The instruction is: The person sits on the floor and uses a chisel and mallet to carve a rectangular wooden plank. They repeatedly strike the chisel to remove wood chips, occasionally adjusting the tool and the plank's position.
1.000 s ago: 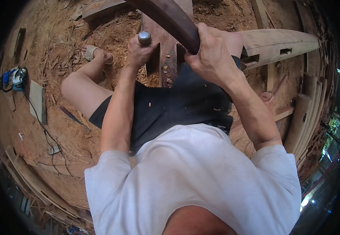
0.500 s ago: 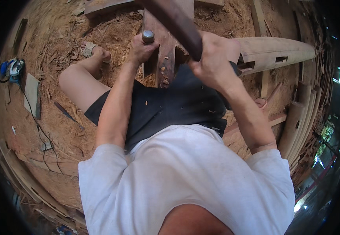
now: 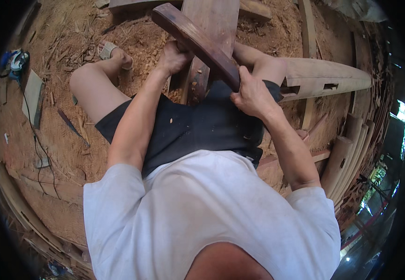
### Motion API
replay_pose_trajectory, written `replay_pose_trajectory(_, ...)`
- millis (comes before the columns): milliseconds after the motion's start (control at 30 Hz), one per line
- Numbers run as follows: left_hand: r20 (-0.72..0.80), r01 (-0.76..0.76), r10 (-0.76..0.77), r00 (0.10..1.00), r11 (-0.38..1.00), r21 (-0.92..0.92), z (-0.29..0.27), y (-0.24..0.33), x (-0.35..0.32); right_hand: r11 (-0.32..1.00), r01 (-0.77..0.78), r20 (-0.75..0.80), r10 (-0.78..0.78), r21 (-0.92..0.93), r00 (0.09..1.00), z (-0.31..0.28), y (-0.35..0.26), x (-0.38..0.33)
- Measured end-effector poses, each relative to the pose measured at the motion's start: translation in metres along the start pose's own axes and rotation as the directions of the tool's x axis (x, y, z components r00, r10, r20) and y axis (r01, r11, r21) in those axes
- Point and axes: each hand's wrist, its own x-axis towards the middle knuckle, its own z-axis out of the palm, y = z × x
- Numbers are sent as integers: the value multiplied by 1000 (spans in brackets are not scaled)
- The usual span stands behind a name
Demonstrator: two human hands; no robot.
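My right hand is closed around the lower end of a dark wooden mallet, a long, thick bar. The mallet slants up and left, its broad end over the area beside my left hand. That hand is a fist round the upright handle of a chisel; its round metal cap showed a moment ago and the mallet hides it now. The chisel's blade is out of sight. Both hands are over a broad timber beam lying between my legs, its near end cut with deep slots and strewn with chips.
To the right lies a pale, tapered timber with cut mortises. A blue power tool and its cord are at far left, near a flat board. Sawdust and shavings cover the ground. Several long timbers lie at right.
The mallet has swung down toward my left fist, and its broad end has come into view. My right hand has moved slightly lower. The left fist stays over the slotted beam.
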Motion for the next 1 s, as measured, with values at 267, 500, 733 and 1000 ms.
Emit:
replay_pose_trajectory(267, -44, -1, 8, 999, 988, 153, -6, -5, -2, 958, 81, -219, -20, 275, 975, -12, -3, -17)
replay_pose_trajectory(500, -78, 88, -66, 995, 944, 318, -2, 32, -29, 987, -67, 51, 60, 149, 997, -4, 9, -9)
replay_pose_trajectory(733, -217, -69, 6, 976, 957, -283, -72, 59, -57, 974, -180, -299, 214, 136, 930, -22, 77, -46)
replay_pose_trajectory(1000, -536, 106, -133, 834, 991, -80, -95, 39, -44, 831, -476, -212, 540, 287, 815, 5, 97, -27)
